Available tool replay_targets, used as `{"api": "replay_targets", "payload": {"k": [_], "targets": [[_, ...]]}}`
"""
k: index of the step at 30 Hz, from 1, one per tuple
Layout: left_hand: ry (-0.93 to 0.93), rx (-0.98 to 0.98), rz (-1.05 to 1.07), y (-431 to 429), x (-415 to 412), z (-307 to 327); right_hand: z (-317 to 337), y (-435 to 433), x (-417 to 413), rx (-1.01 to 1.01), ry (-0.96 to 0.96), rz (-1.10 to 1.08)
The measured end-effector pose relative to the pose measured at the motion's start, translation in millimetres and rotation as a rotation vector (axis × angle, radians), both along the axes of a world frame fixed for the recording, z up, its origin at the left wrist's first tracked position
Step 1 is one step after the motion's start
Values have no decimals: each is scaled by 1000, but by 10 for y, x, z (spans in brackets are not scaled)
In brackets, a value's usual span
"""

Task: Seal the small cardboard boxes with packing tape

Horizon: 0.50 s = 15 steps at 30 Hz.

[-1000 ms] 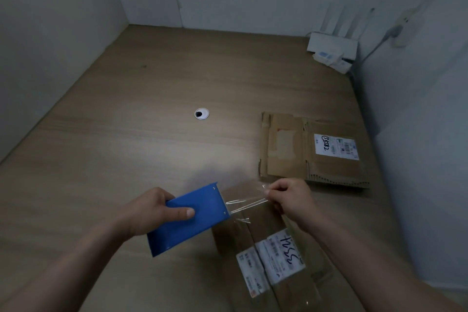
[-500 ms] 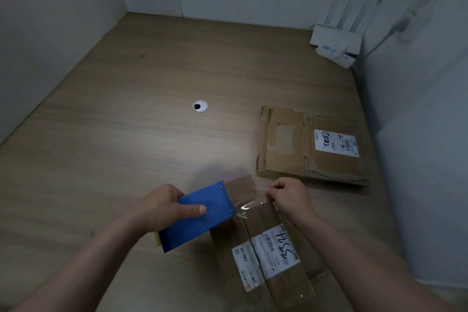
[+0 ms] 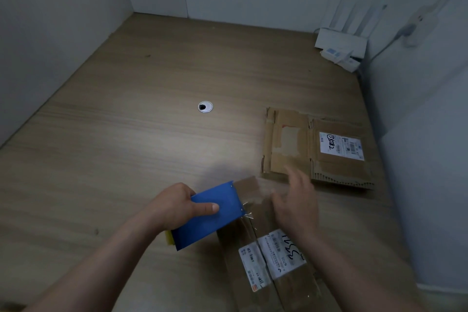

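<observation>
Right hand (image 3: 295,206) released from tape (image 3: 248,213), fingers spread above box (image 3: 253,266), left hand (image 3: 174,206) gripping blue dispenser (image 3: 207,227) beside it

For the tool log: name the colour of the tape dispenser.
Blue tape dispenser, best in the head view.

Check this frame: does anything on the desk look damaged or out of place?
Yes. The far cardboard box looks battered: its near edge is ragged, with bare corrugation showing, and a pale patch suggests peeled-off tape. The nearer box has its shipping label split along the centre seam. Nothing spilled.
</observation>
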<state>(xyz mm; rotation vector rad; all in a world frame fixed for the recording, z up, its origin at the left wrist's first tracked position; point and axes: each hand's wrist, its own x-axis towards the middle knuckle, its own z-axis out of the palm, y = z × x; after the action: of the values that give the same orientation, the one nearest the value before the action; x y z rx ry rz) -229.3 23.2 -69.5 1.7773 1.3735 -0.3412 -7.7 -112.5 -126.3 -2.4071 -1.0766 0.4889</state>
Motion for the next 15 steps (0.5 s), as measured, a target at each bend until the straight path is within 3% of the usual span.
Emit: {"api": "replay_targets", "payload": {"k": [2,4,6,15], "targets": [[1,1,-12,6,8,-6,4,-71,-133,-23,-124,341],[6,1,-19,6,23,-2,-89,-136,-211,-210,-111,523],[2,7,-32,8,34,4,-178,-180,-210,-310,-100,561],[-91,-99,20,106,-689,-5,-246,-218,-160,-328,-153,557]]}}
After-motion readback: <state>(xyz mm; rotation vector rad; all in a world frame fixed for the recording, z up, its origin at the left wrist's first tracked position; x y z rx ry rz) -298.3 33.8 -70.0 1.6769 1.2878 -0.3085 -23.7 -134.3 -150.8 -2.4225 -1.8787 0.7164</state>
